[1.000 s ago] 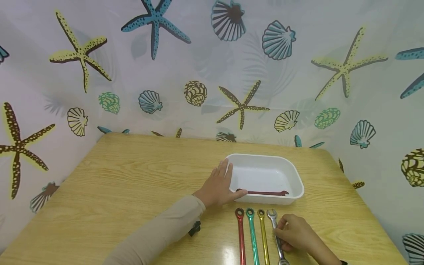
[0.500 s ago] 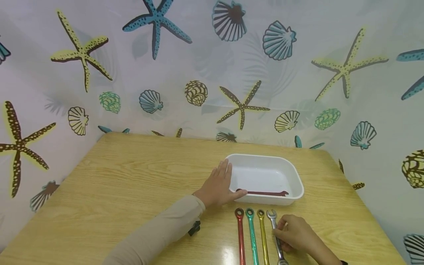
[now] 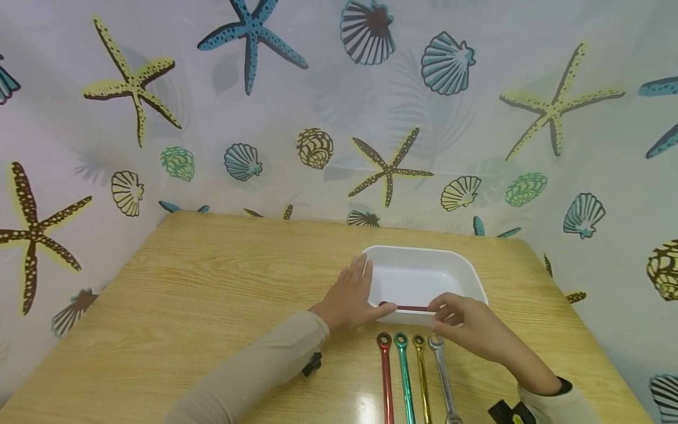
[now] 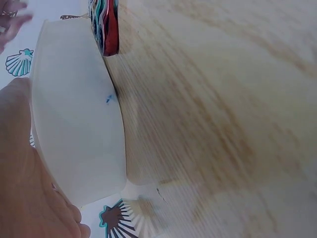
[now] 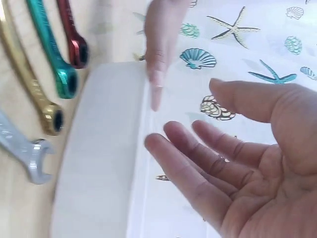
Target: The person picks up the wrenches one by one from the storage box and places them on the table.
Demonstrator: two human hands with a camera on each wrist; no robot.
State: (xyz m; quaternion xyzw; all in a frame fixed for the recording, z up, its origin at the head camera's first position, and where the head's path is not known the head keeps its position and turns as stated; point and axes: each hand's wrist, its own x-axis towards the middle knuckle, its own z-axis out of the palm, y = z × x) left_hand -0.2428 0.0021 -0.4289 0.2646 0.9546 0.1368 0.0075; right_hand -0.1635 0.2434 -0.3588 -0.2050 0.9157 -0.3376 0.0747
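Note:
A white plastic tray (image 3: 406,318) stands on the table, a dark red wrench (image 3: 410,308) lying inside along its near wall. My left hand (image 3: 346,300) rests with straight fingers on the tray's left rim, its thumb over the near rim. My right hand (image 3: 474,330) hovers by the tray's near right corner, fingers parted; the right wrist view shows nothing between them. In front of the tray lie a red wrench (image 3: 386,377), a green wrench (image 3: 405,377), a gold wrench (image 3: 422,377) and a silver wrench (image 3: 444,377), side by side. The hand overlaps the silver one's upper end.
The wood-grain table (image 3: 238,265) extends far to the left of the tray. Behind and beside it hangs a pale curtain (image 3: 318,88) printed with starfish and shells. A black device (image 3: 512,412) is worn at the right sleeve.
My right hand has left the silver wrench and moved up to the tray's near right corner, fingers parted. The left hand and the wrenches stay in place.

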